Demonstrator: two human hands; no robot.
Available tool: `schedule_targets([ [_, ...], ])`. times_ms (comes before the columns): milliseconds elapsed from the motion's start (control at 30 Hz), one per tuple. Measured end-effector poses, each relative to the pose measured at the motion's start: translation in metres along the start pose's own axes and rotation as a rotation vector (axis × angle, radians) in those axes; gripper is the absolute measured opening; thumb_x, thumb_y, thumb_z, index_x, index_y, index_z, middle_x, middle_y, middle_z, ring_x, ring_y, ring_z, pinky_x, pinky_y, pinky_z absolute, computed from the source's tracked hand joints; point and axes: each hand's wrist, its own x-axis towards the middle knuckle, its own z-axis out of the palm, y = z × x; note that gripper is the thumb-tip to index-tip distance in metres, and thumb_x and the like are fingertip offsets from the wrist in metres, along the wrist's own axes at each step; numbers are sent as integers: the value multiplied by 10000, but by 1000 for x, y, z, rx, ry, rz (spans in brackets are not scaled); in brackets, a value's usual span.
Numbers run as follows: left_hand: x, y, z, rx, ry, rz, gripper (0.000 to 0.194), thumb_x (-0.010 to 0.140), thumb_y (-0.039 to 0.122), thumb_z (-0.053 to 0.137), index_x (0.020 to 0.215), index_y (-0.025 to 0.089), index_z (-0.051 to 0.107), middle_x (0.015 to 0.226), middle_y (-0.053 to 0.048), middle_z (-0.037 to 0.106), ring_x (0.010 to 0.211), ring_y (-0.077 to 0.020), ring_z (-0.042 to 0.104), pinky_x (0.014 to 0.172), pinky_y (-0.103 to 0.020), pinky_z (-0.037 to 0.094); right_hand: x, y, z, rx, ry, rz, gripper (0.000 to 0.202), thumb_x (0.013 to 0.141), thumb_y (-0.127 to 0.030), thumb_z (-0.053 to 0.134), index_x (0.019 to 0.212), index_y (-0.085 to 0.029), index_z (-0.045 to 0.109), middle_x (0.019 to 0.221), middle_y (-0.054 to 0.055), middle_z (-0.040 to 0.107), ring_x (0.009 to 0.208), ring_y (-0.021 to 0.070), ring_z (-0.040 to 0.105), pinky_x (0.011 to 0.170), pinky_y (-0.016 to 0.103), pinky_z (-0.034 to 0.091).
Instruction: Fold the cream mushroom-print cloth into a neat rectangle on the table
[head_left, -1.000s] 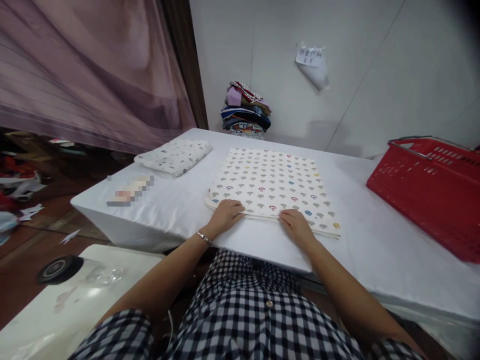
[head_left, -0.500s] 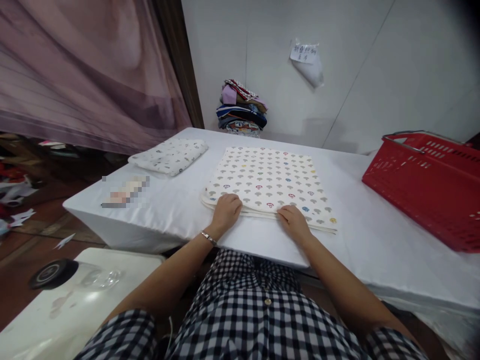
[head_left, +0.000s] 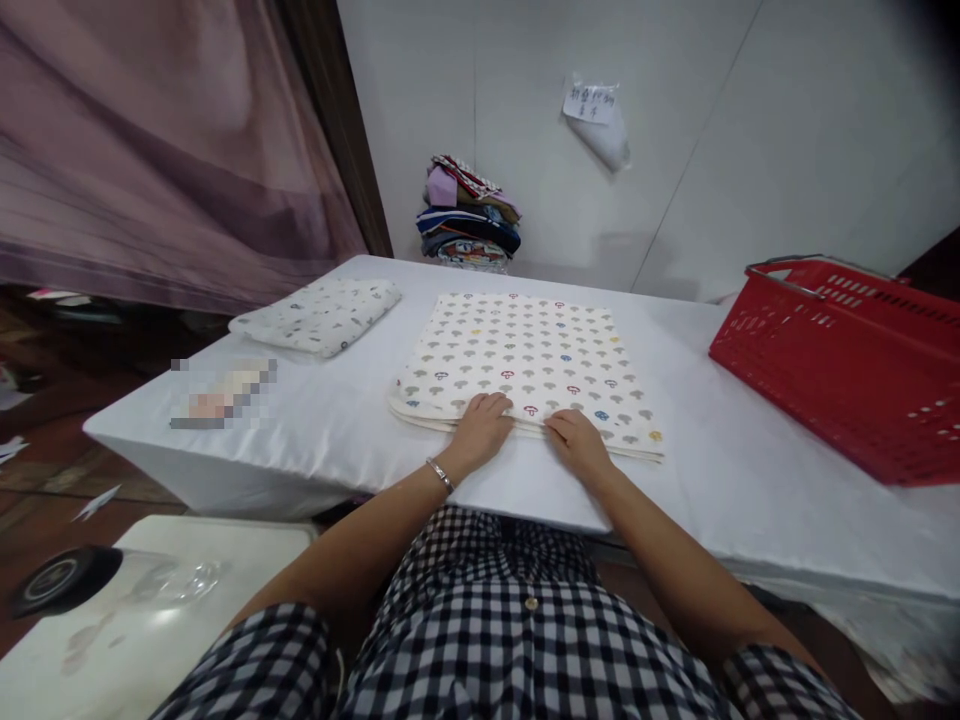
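A folded cream cloth with a mushroom print (head_left: 525,350) lies flat on the white-covered table (head_left: 712,420), its layered edge toward me. My left hand (head_left: 484,428) rests on that near edge, a little left of its middle, with the fingers together over the fabric. Close on its right, my right hand (head_left: 579,440) pinches the same edge between thumb and fingers. A second folded white cloth with a small dark print (head_left: 319,315) lies at the table's left end, touched by neither hand.
A red basket (head_left: 847,370) stands at the table's right. A pile of folded fabrics (head_left: 471,215) is behind the far edge. A blurred-out item (head_left: 225,395) lies at the left front. At lower left is a white stool-like surface (head_left: 165,600) with a dark round object (head_left: 67,580).
My left hand has slid right along the cloth's near edge, closer to my right hand. My right hand stays at the same part of the edge. The whole view has shifted slightly.
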Motion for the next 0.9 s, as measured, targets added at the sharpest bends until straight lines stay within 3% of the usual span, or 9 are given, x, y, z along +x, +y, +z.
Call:
schedule_targets([
  [200, -6, 4, -3, -35, 60, 27, 194, 909, 177, 438, 906, 170, 632, 1119, -64, 621, 1129, -213, 492, 962, -396, 401, 1, -4, -3, 1, 33, -52, 237, 933, -233, 440, 983, -179, 665, 936, 92, 643, 860, 208, 543, 776, 352, 470],
  [433, -6, 4, -5, -107, 54, 2, 174, 920, 188, 418, 885, 164, 587, 1007, -56, 637, 934, -191, 539, 883, -377, 424, 1, -9, -1, -81, -85, -116, 241, 927, -245, 439, 1017, -178, 653, 995, 109, 630, 887, 221, 536, 775, 373, 444],
  [533, -5, 4, -4, -119, 29, -20, 179, 929, 188, 399, 889, 163, 572, 972, -57, 644, 885, -182, 548, 885, -382, 421, 2, -10, -1, -92, -74, -97, 244, 935, -259, 437, 1047, -175, 637, 997, 108, 632, 895, 224, 535, 781, 374, 446],
  [700, -6, 3, 1, -87, 8, -34, 196, 933, 180, 386, 887, 165, 575, 1006, -73, 646, 945, -196, 560, 897, -395, 418, 0, -4, -2, -48, 29, -65, 247, 932, -197, 426, 1090, -175, 614, 1009, 99, 643, 920, 219, 539, 803, 363, 452],
  [900, -7, 1, 5, -53, -6, -1, 166, 922, 197, 433, 935, 170, 597, 1110, -70, 627, 1023, -202, 542, 919, -387, 406, -1, 2, 3, -98, -37, -54, 243, 891, -114, 447, 1011, -179, 648, 981, 84, 656, 885, 213, 544, 781, 356, 443],
])
